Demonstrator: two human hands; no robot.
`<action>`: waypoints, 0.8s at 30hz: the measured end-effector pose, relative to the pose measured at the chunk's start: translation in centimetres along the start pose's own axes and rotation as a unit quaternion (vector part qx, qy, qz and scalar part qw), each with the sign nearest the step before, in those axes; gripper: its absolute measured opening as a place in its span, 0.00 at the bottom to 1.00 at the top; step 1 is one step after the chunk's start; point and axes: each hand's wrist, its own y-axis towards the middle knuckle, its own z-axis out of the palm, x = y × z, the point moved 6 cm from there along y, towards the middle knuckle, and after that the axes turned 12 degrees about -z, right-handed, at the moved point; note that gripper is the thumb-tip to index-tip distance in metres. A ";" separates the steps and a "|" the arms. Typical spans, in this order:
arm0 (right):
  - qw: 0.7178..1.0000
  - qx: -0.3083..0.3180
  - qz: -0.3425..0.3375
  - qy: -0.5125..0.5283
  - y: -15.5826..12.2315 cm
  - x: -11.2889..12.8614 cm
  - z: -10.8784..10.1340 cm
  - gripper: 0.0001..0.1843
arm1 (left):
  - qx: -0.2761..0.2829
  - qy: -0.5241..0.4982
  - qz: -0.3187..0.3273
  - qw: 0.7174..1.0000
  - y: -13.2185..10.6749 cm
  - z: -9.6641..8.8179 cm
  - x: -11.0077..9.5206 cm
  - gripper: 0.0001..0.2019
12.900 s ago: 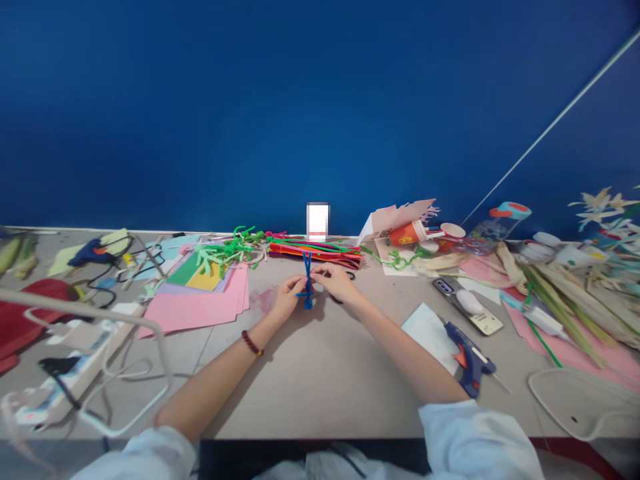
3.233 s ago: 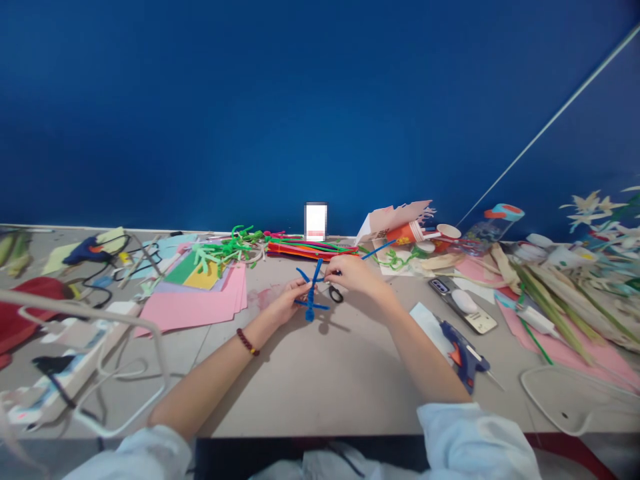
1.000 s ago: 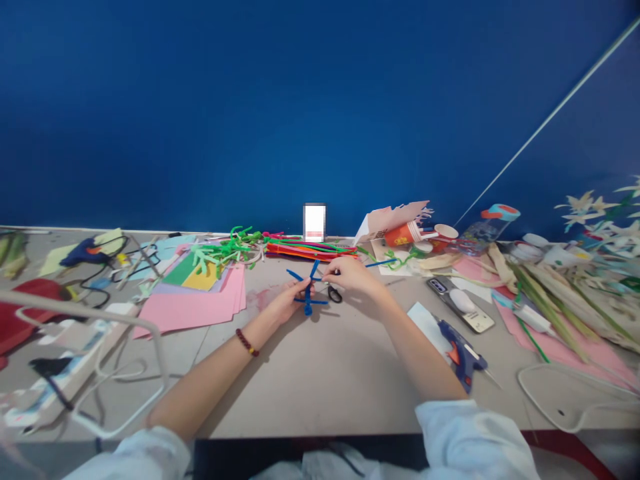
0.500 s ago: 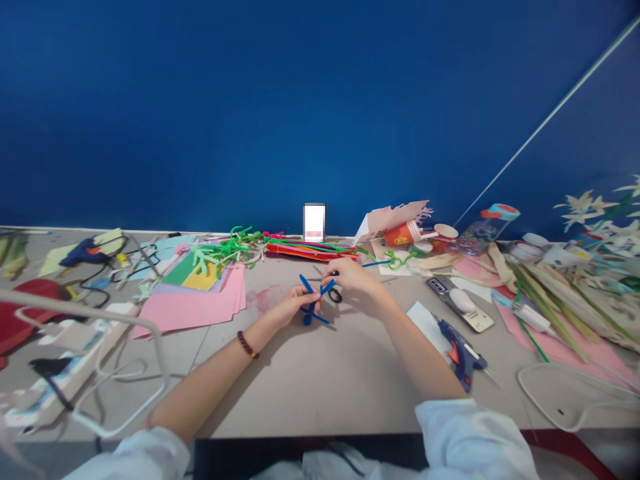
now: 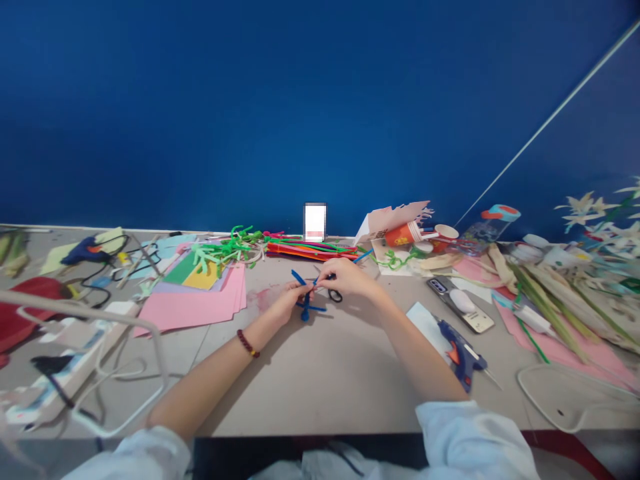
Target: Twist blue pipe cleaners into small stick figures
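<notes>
Between my two hands is a blue pipe cleaner figure [image 5: 305,308] with several thin arms sticking out and a small rounded lump at its lower end. My left hand [image 5: 291,298] pinches it from the left, fingers closed. From the right, my right hand [image 5: 344,276] has thumb and fingertips pressed together on a blue strand at the figure's upper part. Black-handled scissors [image 5: 335,295] lie on the table just beneath my right hand, partly hidden by it. Behind the hands rests a bundle of coloured pipe cleaners [image 5: 305,251].
A phone-like screen [image 5: 315,222] stands against the blue wall. To the left lie pink paper sheets [image 5: 193,310], green pipe cleaner pieces [image 5: 220,252] and a power strip [image 5: 75,373]. On the right are a blue glue gun [image 5: 465,357], a phone [image 5: 477,317] and paper cups [image 5: 403,233].
The blue figure has shifted slightly left and up. My right hand's fingers have drawn in around its upper strand, and the crossed arm ends there no longer show.
</notes>
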 end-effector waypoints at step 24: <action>0.997 0.061 0.030 0.022 -0.5 -1.8 0.7 0.02 | 0.186 0.133 -0.090 0.969 -1.5 2.6 0.6 0.09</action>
